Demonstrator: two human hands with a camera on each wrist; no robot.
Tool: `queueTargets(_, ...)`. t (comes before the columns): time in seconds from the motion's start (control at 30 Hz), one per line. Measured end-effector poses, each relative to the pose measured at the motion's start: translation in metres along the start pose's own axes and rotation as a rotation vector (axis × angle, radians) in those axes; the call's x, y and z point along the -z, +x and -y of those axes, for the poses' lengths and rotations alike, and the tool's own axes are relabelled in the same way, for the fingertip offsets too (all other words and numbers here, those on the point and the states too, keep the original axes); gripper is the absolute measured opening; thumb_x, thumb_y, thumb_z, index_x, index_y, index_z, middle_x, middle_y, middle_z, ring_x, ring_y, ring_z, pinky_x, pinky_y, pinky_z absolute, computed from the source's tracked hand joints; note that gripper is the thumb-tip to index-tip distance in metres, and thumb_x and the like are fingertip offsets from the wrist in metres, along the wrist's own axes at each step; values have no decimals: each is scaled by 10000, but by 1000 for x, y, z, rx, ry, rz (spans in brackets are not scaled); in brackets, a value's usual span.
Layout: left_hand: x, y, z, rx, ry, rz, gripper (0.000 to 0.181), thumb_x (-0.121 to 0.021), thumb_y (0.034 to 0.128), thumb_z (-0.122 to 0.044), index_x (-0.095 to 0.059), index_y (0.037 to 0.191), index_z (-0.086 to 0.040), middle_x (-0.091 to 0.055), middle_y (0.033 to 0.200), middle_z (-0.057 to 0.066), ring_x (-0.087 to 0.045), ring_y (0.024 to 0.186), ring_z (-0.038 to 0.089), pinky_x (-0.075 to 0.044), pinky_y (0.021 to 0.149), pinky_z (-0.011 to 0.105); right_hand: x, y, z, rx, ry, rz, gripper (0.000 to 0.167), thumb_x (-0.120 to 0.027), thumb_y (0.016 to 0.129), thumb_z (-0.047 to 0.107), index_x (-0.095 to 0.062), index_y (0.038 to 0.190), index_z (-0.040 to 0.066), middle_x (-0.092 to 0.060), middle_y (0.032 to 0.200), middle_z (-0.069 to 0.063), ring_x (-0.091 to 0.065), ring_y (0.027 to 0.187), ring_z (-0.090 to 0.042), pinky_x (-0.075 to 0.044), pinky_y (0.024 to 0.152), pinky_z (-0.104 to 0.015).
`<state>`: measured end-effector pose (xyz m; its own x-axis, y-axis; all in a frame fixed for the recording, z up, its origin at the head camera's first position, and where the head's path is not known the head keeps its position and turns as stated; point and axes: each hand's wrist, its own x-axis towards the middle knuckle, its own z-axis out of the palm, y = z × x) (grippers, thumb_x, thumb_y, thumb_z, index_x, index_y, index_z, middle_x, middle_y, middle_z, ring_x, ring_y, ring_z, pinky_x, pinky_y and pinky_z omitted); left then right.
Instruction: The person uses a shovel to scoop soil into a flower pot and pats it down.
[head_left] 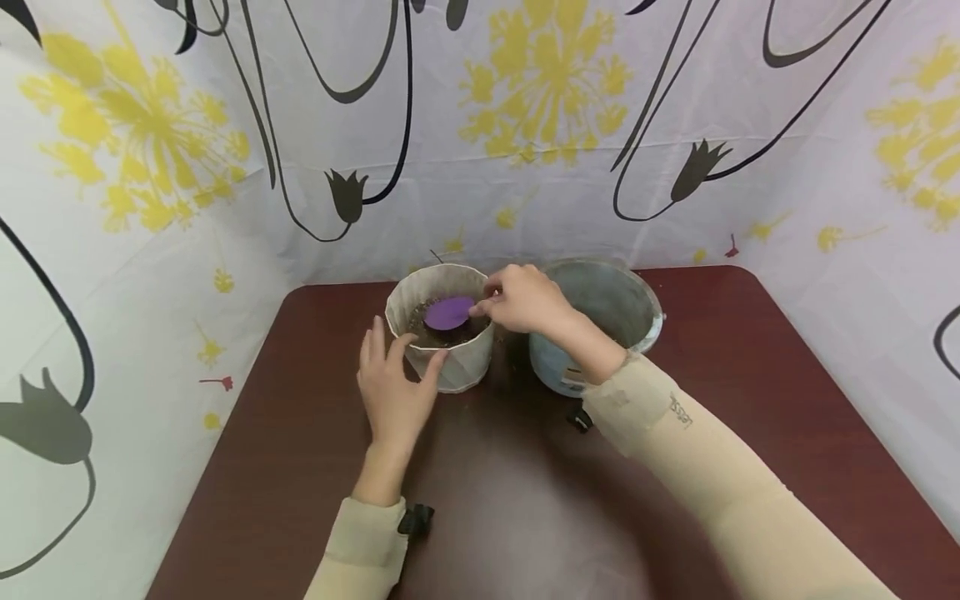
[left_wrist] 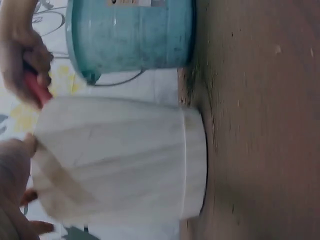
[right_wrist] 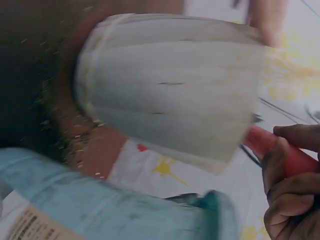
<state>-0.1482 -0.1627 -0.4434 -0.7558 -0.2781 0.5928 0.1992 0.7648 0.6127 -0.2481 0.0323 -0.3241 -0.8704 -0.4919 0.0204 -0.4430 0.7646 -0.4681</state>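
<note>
A white ribbed pot (head_left: 450, 371) holding dark soil (head_left: 427, 337) stands at the back of the table. My right hand (head_left: 522, 298) grips the red handle (right_wrist: 292, 155) of a small hand trowel, whose purple blade (head_left: 450, 313) is over the soil inside the pot. At the pot's near left side, my left hand (head_left: 396, 387) has its fingers spread, with thumb and forefinger at the rim. In the left wrist view, fingertips (left_wrist: 31, 144) meet the pot's rim. The handle is mostly hidden by the right hand in the head view.
A blue-grey bucket (head_left: 551, 362) with a label stands just right of the pot. Crumbs of soil (right_wrist: 82, 150) lie on the dark red-brown table (head_left: 517, 500) between them. A patterned white cloth (head_left: 480, 208) hangs around the table's back and sides.
</note>
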Motion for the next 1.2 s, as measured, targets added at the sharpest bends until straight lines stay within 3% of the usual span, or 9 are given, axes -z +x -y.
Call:
queueTargets(0.13, 2, 3, 10, -147, -48, -23, 344, -861, 828, -262, -698, 1011, -20, -554, 1419, 172, -537, 1182, 411, -441, 974, 561, -4, -7, -3, 33, 29, 31, 241, -646, 987, 291, -764, 1064, 96, -746, 929, -43, -631, 660, -207, -484, 559, -326)
queueTargets(0.27, -4, 2, 11, -216, -75, -30, 288, -862, 818, -217, -691, 936, -19, -645, 1111, 138, -577, 999, 343, -481, 871, 448, -11, -10, -8, 221, -7, 60, 291, -696, 961, 272, -723, 1130, 36, -737, 990, -98, -684, 767, -219, -561, 720, -376)
queueTargets(0.37, -9, -2, 7, -266, -114, -25, 268, -861, 827, -213, -714, 939, -19, -633, 1026, 124, -599, 949, 302, -503, 827, 403, -14, -13, -10, 366, -20, -7, 144, -687, 943, 162, -741, 1009, 47, -724, 860, -66, -633, 642, -190, -540, 642, -362)
queueTargets(0.47, -6, 0, 9, -324, -142, -18, 266, -870, 814, -158, -731, 980, -3, -643, 1037, 142, -626, 969, 296, -518, 854, 392, -18, -15, -13, 417, -56, -78, 116, -671, 935, 157, -740, 878, 83, -661, 702, -3, -543, 538, -144, -480, 541, -327)
queueTargets(0.6, -1, 9, 16, -362, -166, 3, 238, -867, 800, -108, -743, 962, 14, -652, 1020, 135, -648, 940, 269, -539, 840, 354, -19, -18, -15, 393, -109, -119, 163, -678, 948, 221, -765, 872, 107, -659, 682, 15, -538, 540, -135, -482, 531, -342)
queueTargets(0.77, -9, 4, 4, -394, -160, -1, 221, -842, 847, -181, -769, 956, -3, -647, 948, 98, -650, 808, 229, -555, 679, 314, -9, -22, -14, 329, -140, -132, 192, -710, 943, 249, -799, 989, 87, -693, 725, -14, -573, 577, -163, -480, 526, -353)
queueTargets(0.97, 2, 13, 21, -382, -165, 28, 303, -896, 777, -183, -764, 983, -5, -667, 1010, 115, -645, 922, 274, -522, 812, 387, 13, -24, -10, 284, -101, -106, 166, -701, 914, 258, -812, 935, 136, -711, 759, 26, -632, 664, -185, -515, 580, -398)
queueTargets(1.13, -5, 8, 20, -382, -230, 60, 243, -882, 796, -186, -765, 905, -2, -618, 918, 82, -637, 774, 273, -538, 668, 335, 20, -27, -7, 293, -79, -33, 147, -718, 899, 254, -818, 914, 148, -730, 813, 46, -653, 684, -154, -520, 577, -357)
queueTargets(1.2, -7, 5, 18, -389, -240, 61, 250, -870, 814, -203, -772, 930, -4, -620, 917, 75, -636, 732, 278, -543, 620, 321, 15, -25, -7, 306, -103, -11, 155, -717, 915, 263, -799, 872, 139, -685, 744, 40, -601, 634, -133, -472, 539, -315)
